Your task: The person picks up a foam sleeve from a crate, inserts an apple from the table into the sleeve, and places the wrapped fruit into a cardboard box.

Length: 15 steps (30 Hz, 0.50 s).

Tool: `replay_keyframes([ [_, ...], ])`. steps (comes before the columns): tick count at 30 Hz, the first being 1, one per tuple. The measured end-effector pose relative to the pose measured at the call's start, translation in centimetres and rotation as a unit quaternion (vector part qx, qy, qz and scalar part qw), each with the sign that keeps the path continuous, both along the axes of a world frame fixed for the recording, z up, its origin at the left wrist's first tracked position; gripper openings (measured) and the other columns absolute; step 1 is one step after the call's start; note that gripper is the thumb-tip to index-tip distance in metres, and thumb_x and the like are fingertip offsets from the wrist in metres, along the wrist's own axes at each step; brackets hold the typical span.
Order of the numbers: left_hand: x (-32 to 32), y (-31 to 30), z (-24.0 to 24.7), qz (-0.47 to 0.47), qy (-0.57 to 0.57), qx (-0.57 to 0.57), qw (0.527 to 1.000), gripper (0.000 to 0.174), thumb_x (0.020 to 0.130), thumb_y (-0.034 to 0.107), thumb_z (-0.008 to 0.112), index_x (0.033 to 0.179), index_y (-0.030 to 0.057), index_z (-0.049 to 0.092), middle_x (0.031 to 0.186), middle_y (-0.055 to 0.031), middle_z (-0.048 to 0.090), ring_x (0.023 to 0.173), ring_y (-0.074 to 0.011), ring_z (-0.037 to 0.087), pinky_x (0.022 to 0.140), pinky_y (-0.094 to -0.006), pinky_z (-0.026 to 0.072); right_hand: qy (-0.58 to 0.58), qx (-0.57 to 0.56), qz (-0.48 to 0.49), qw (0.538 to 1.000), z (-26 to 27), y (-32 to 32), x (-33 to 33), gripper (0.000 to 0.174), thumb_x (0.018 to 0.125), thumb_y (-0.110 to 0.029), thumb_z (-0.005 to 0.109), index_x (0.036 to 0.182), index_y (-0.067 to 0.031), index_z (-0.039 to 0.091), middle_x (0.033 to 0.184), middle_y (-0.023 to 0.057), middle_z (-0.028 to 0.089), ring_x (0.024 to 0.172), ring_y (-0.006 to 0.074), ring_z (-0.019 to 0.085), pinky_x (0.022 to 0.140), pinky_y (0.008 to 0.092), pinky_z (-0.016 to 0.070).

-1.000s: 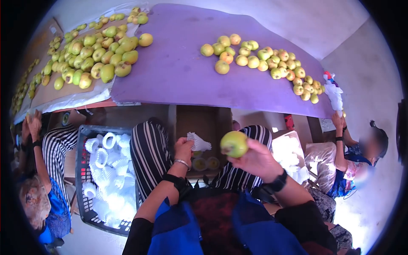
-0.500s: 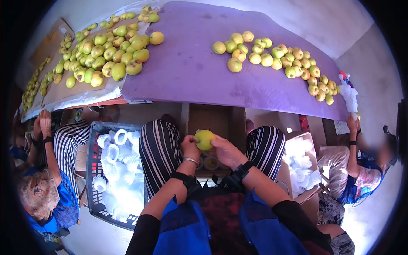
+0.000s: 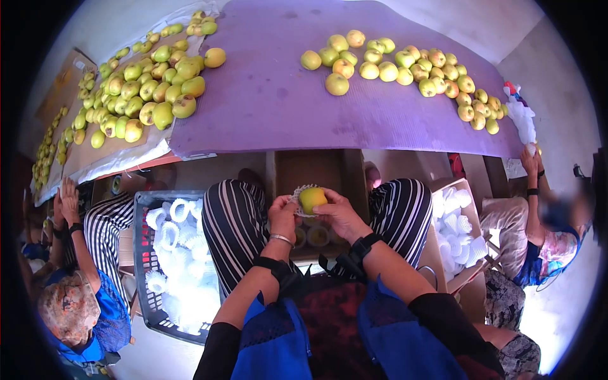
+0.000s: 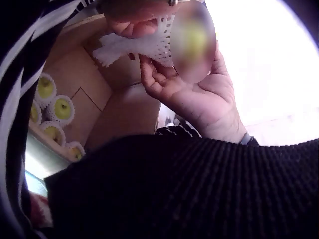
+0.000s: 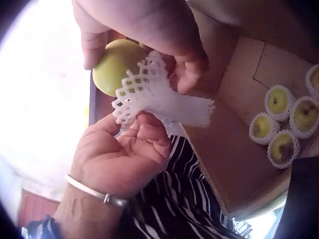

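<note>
In the head view a yellow-green apple point(image 3: 312, 199) is held over the person's lap. The right hand point(image 3: 342, 216) grips it, fingers round its side. The left hand point(image 3: 282, 218), a silver bangle at its wrist, pinches a white foam fruit net point(image 5: 142, 94). Seen from the right wrist, the net's stretched open mouth covers one side of the apple point(image 5: 115, 67), while its narrow end sticks out free. Both the left hand point(image 5: 124, 152) and the right hand point(image 5: 149, 30) are close around the net there. In the left wrist view the apple's outer part is blurred.
A cardboard box point(image 5: 239, 179) between the knees holds several netted apples point(image 5: 279, 102). A black crate point(image 3: 149, 297) of foam nets stands left, a carton point(image 3: 465, 278) of nets right. Apples lie in groups on the purple-covered table point(image 3: 259, 95). Other people sit on both sides.
The right hand has brought the apple left to the left hand. The net, earlier hanging from the left hand, now spreads against the apple.
</note>
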<state>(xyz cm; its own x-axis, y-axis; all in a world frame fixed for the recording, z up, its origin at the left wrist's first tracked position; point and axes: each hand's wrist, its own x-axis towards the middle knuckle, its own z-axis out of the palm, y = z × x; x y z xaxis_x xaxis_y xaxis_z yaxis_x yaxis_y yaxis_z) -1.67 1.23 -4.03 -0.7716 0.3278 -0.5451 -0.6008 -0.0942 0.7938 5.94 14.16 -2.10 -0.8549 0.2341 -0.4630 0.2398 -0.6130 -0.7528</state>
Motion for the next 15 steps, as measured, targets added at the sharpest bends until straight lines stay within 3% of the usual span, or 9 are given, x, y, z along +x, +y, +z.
replay_keyframes([
  [8,0.2,-0.1,0.3,-0.008,0.009,0.029,1.000,0.009,0.077,0.009,0.056,0.085,0.0131,0.055,0.072,0.0040,0.055,0.060,-0.0065,0.052,0.048,-0.0196,0.0406,-0.025,0.195,0.008,0.981,0.3,-0.3,-0.3,0.060,0.056,0.004,0.067,0.114,-0.0010,0.049,0.103,0.0077,0.054,0.093,0.0175,0.053,0.082,0.0286,0.0438],
  [10,0.3,-0.4,0.1,-0.075,-0.010,0.029,0.997,0.010,0.076,0.008,0.057,0.085,0.0126,0.055,0.072,0.0038,0.054,0.060,-0.0072,0.052,0.048,-0.0197,0.0409,-0.013,0.248,-0.014,0.969,0.3,-0.4,-0.5,0.060,0.055,0.001,0.069,0.112,-0.0035,0.051,0.102,0.0081,0.054,0.094,0.0190,0.053,0.082,0.0287,0.0436],
  [13,0.2,-0.6,-0.8,-0.107,-0.012,0.030,0.994,0.012,0.075,0.008,0.058,0.085,0.0122,0.054,0.074,0.0026,0.054,0.064,-0.0082,0.052,0.050,-0.0212,0.0422,-0.005,0.457,-0.008,0.889,-0.5,-0.2,-0.6,0.059,0.054,0.000,0.068,0.110,-0.0066,0.052,0.107,0.0110,0.052,0.100,0.0245,0.052,0.087,0.0313,0.0417],
  [15,0.2,-0.7,-1.3,-0.089,-0.012,0.029,0.996,0.015,0.074,0.008,0.059,0.088,0.0119,0.053,0.078,0.0013,0.054,0.068,-0.0092,0.053,0.051,-0.0227,0.0431,0.006,0.484,0.023,0.874,-0.1,-0.4,-0.4,0.058,0.055,0.000,0.066,0.110,-0.0083,0.052,0.110,0.0127,0.050,0.104,0.0283,0.049,0.090,0.0330,0.0397],
])
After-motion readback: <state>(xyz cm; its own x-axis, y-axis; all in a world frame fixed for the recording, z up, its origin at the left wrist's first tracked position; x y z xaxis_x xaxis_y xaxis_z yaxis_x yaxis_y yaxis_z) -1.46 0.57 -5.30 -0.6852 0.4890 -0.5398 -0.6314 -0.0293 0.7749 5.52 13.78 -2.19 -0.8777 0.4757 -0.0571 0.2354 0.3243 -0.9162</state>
